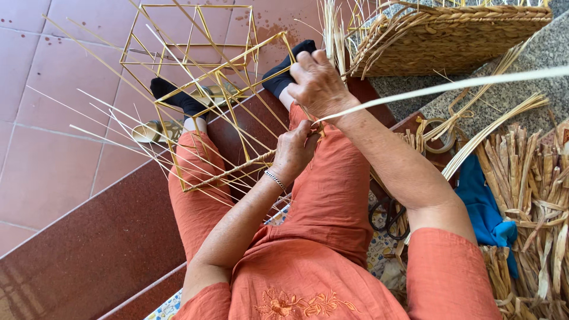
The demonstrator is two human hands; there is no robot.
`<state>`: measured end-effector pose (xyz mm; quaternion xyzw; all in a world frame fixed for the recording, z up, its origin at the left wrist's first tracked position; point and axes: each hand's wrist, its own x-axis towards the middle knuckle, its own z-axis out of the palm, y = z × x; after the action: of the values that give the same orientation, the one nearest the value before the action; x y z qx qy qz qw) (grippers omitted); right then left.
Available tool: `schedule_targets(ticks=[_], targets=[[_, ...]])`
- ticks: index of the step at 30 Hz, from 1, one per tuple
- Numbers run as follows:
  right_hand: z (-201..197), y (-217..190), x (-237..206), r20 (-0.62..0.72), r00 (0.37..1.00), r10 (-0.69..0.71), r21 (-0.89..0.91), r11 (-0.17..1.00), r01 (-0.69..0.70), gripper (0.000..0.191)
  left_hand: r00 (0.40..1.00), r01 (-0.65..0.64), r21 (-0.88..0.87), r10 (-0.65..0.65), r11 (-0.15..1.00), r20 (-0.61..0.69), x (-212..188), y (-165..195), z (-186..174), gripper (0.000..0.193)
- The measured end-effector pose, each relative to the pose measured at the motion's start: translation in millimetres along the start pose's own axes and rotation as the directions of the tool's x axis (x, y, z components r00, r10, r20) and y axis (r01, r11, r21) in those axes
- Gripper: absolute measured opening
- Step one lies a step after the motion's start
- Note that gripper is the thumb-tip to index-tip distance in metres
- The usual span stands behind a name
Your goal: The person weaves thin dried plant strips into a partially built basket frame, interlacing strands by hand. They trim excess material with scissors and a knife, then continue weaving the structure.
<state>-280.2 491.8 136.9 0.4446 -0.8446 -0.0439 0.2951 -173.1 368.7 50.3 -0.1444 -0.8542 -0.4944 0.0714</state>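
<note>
The gold wire frame [213, 101] rests tilted over the person's knees with bare tiled floor [53, 118] beyond, its wrapped lower bar pinched by the left hand [294, 149], while the right hand [317, 83], knuckles up, grips a pale straw strand [450, 86].

Pale reddish floor tiles [53, 136] fill the left side in bright daylight. A dark red polished step [89, 249] crosses diagonally, and grey speckled stone [533, 65] lies at upper right.
</note>
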Motion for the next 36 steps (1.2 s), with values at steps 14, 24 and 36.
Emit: schedule_targets(ticks=[14,24,36], targets=[[-18,-74,-115,0.218,0.506,0.834,0.738,0.198,-0.645,0.013,0.776,0.370,0.122,-0.378,0.921,0.505,33,4,-9,0.024],[-7,-123,-133,0.472,0.391,0.790,0.742,-0.116,-0.661,0.024,0.718,0.471,0.018,-0.395,0.882,0.573,41,3,-22,0.028],[-29,-106,-118,-0.054,0.686,0.726,0.608,0.569,-0.554,0.016,0.991,0.126,-0.212,-0.130,0.969,-0.005,-24,32,-38,0.028]])
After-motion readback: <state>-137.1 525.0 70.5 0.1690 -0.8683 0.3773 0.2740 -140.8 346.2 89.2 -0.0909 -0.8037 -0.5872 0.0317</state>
